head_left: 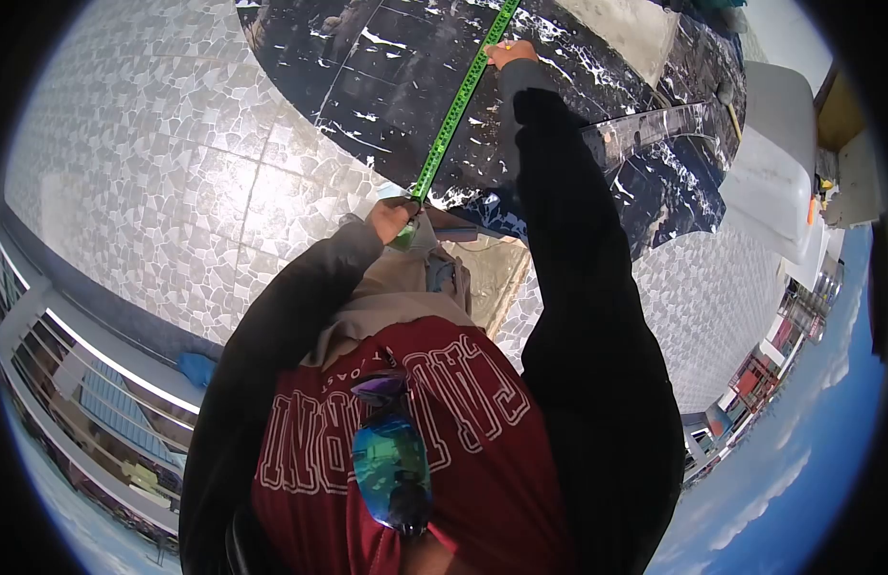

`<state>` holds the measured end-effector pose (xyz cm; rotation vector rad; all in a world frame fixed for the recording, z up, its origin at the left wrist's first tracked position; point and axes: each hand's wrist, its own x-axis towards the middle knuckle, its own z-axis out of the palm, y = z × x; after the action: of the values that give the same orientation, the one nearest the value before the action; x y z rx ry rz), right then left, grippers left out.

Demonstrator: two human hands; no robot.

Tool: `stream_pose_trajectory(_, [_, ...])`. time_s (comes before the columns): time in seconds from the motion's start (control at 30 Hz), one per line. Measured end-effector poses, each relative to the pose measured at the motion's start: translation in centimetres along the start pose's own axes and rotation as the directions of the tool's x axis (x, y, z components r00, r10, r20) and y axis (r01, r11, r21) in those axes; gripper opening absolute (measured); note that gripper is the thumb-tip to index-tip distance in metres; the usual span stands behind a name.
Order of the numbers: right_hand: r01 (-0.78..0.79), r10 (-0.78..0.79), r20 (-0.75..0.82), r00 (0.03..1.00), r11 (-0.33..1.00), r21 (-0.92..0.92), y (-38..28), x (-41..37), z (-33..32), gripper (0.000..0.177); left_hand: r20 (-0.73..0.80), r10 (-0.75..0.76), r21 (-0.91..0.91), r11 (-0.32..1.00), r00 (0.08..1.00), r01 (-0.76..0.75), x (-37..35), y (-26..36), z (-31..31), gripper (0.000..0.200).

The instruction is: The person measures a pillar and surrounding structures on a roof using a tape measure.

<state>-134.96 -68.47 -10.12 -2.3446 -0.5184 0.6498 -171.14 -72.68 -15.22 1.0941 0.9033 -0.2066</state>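
A bright green tape measure blade (453,120) runs stretched across a dark, worn board (396,77) with white scuffs and peeling patches. My left hand (394,219) is closed on the tape at the board's near edge; a green part, perhaps its case, shows just below the fingers. Farther up, my right hand (513,54) has its fingers pinched at the right side of the blade. A small yellow bit shows by those fingers, too small to name. Both forearms are in dark sleeves.
A wooden strip (645,129) and a long-handled tool (728,103) lie on the board's right side. Beyond it stands a pale plastic container (770,158). Stone-patterned tiles (185,172) cover the floor, with a white railing (108,350) at left. Sunglasses (392,470) hang on my red shirt.
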Motion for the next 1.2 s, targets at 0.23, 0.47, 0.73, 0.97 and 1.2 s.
stream_pose_trajectory(0.23, [0.041, -0.039, -0.075, 0.996, 0.999, 0.023, 2.0, 0.1, -0.2, 0.023, 0.087, 0.009, 0.007, 1.000, 0.996, -0.009, -0.6, -0.4, 1.0, 0.021])
stream_pose_trajectory(0.47, [0.005, -0.008, -0.031, 0.999, 0.996, -0.093, 6.1, -2.6, -2.3, 0.029, 0.118, -0.175, 0.085, 0.982, 0.977, 0.166, -0.6, -0.5, 4.7, 0.021])
stream_pose_trajectory(0.73, [-0.106, 0.095, -0.153, 0.984, 0.992, -0.062, 11.1, -9.3, -1.2, 0.023, 0.199, -0.394, 0.000, 0.916, 0.897, 0.402, -0.5, 1.7, 8.9, 0.018])
stream_pose_trajectory(0.97, [-0.099, 0.106, -0.133, 0.985, 0.993, 0.058, 10.1, -11.4, -1.7, 0.020, 0.186, -0.443, -0.008, 0.892, 0.877, 0.452, -1.4, 2.7, 9.5, 0.018])
stream_pose_trajectory(1.2, [-0.126, 0.128, -0.218, 0.968, 0.992, 0.021, 10.3, -11.3, -1.3, 0.023, 0.174, -0.416, 0.034, 0.909, 0.893, 0.417, -0.8, 2.5, 9.5, 0.016])
